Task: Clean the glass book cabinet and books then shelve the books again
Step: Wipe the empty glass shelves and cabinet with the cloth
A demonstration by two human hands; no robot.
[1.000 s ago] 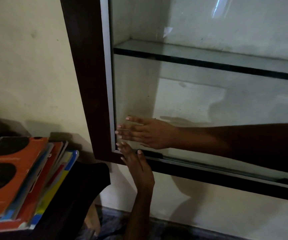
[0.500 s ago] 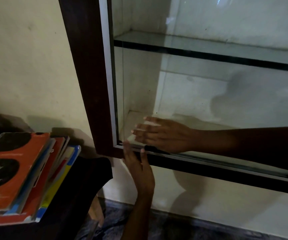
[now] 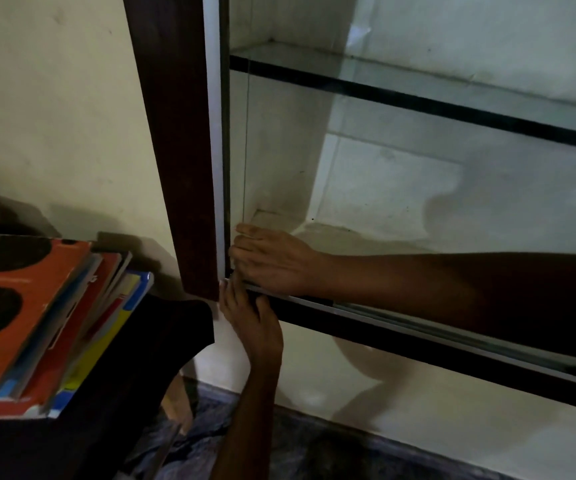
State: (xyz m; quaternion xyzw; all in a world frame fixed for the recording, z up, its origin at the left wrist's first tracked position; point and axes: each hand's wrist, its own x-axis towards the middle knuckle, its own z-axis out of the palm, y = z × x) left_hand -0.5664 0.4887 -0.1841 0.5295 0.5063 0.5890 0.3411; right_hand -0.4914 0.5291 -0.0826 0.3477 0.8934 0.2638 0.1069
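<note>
The glass book cabinet, in a dark wooden frame (image 3: 175,150), hangs on the wall with no books visible on its glass shelf (image 3: 418,95). My right hand (image 3: 272,261) reaches in from the right and lies flat against the sliding glass pane (image 3: 418,202), fingertips at the lower left corner beside the frame. My left hand (image 3: 251,323) comes up from below, and its straight fingers touch the bottom rail (image 3: 418,344) at the same corner. A stack of books (image 3: 26,306) with an orange cover on top lies at the left.
The books rest on a low surface covered with a dark cloth (image 3: 141,358), close to the cabinet's left side. The cream wall runs behind and below the cabinet. A dark patterned floor (image 3: 314,455) shows underneath.
My right hand has slid left along the glass, back to the frame's corner. My left hand stays at the bottom rail.
</note>
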